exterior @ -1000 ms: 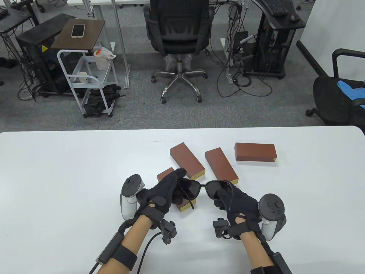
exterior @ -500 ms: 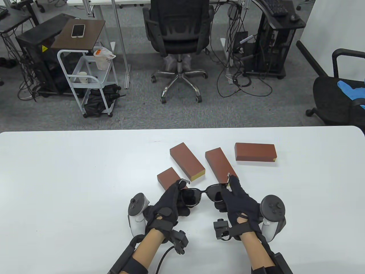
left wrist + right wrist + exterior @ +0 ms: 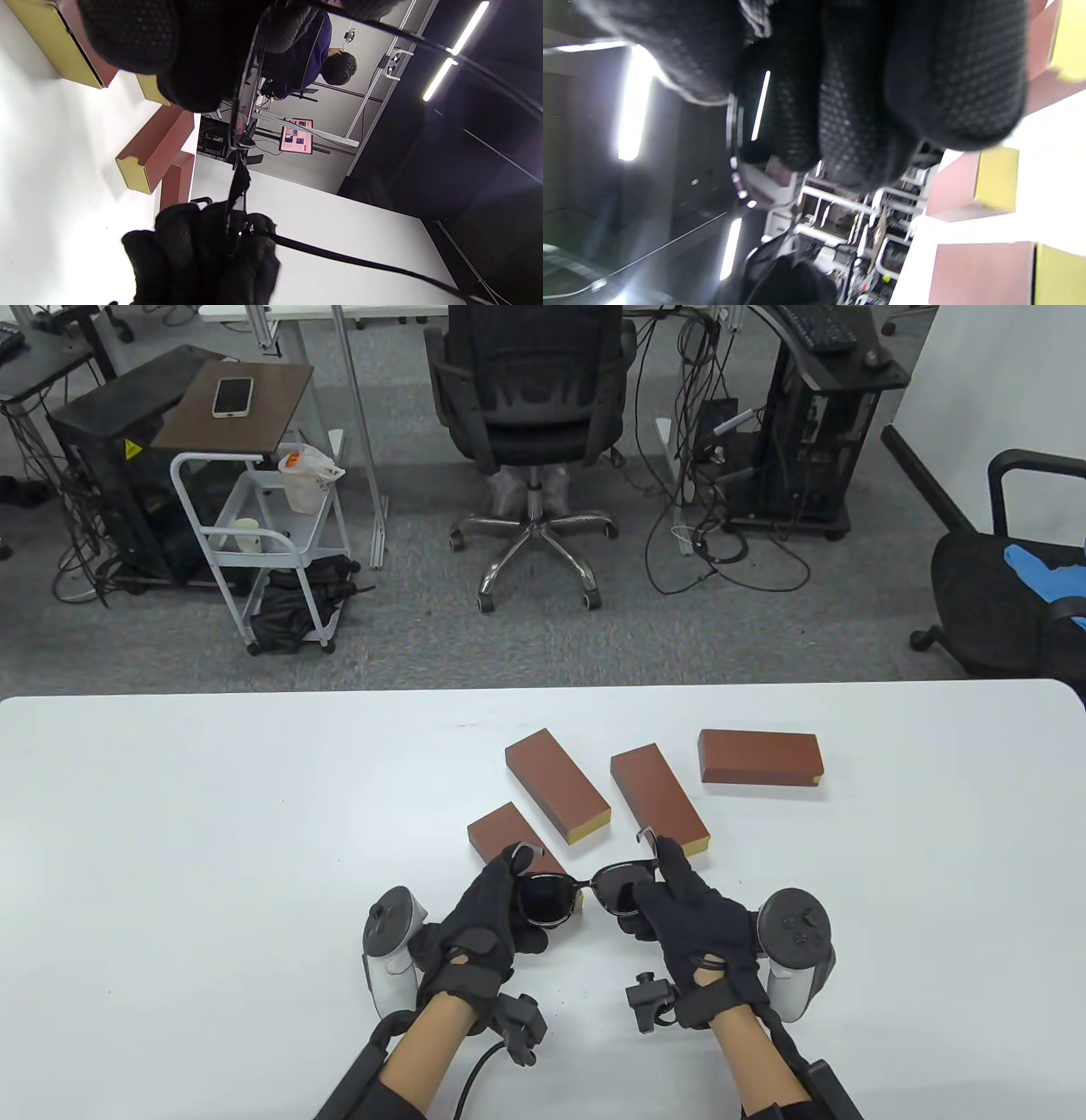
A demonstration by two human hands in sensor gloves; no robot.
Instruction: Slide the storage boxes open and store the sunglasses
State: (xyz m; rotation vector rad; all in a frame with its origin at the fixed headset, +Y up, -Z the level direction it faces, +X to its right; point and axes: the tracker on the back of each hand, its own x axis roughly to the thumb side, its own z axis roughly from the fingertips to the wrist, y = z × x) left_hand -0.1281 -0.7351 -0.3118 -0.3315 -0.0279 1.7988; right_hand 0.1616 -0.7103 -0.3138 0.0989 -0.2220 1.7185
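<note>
Black sunglasses point(image 3: 585, 892) are held above the white table point(image 3: 212, 831) between both hands. My left hand point(image 3: 501, 899) grips the left lens end. My right hand point(image 3: 670, 891) grips the right lens end, with a temple tip sticking up past its fingers point(image 3: 670, 857). Several closed brown storage boxes with yellow inner ends lie on the table: one point(image 3: 507, 836) partly under my left hand, one point(image 3: 556, 784) behind it, one point(image 3: 660, 797) by my right hand, one point(image 3: 760, 757) far right. In the left wrist view the frame point(image 3: 244, 106) runs between both gloves.
The boxes lie in the middle right of the table. Beyond the far edge stand an office chair point(image 3: 530, 415), a white cart point(image 3: 254, 534) and a black armchair point(image 3: 1010, 577) at the right.
Both hands have drawn the sunglasses back toward me and a little left. The left temple, hanging open a second ago, now lies folded in, and the right temple tip sticks up.
</note>
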